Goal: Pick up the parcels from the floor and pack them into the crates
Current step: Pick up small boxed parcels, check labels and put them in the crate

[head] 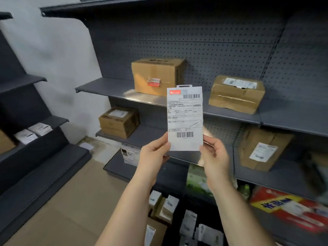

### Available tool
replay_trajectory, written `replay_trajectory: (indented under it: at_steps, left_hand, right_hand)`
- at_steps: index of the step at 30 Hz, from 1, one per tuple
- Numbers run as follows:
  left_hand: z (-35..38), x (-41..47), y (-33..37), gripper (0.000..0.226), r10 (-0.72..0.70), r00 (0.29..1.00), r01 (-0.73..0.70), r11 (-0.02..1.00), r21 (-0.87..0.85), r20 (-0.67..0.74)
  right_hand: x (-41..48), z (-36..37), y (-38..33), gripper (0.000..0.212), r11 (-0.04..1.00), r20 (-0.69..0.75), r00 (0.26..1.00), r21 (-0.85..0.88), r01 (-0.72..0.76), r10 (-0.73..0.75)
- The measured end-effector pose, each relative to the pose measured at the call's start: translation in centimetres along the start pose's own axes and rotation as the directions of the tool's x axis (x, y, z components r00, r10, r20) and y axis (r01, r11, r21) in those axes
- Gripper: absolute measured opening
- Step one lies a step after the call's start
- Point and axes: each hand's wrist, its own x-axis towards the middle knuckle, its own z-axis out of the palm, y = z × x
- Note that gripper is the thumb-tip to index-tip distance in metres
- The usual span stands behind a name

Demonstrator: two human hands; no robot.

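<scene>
Dark grey metal shelving unit with perforated back panel: fills the view ahead; upper shelf's left end free, open span between its two boxes; front edges run down to the right.
Second dark grey shelving unit: left side, stepped shelves; a strip of tan floor lies open between the two units.
Large brown cardboard box with red-and-white sticker: upright, upper shelf, towards the left.
Crumpled brown taped cardboard box: same shelf, to the right, well apart from the first.
Tilted brown cardboard box with white label: middle shelf, right.
Squat brown cardboard box: middle shelf, left end.
Red and yellow printed carton: lower shelf, right edge.
Flat white parcel with barcoded shipping label: held upright in the air before the shelves.
Left hand: closed on the parcel's lower left corner, thumb on the front.
Right hand: pinching the lower right corner, fingers curled behind.
</scene>
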Motion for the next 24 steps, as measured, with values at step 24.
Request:
replay_trajectory:
  at_steps: [24]
  left_hand:
    - [2.9,3.0,-20.0,0.034,-0.392,0.876,0.358,0.919,0.164,0.282]
  right_hand:
    - [-8.0,-8.1,18.5,0.028,0.968,-0.358,0.906,-0.019,-0.249,0.225]
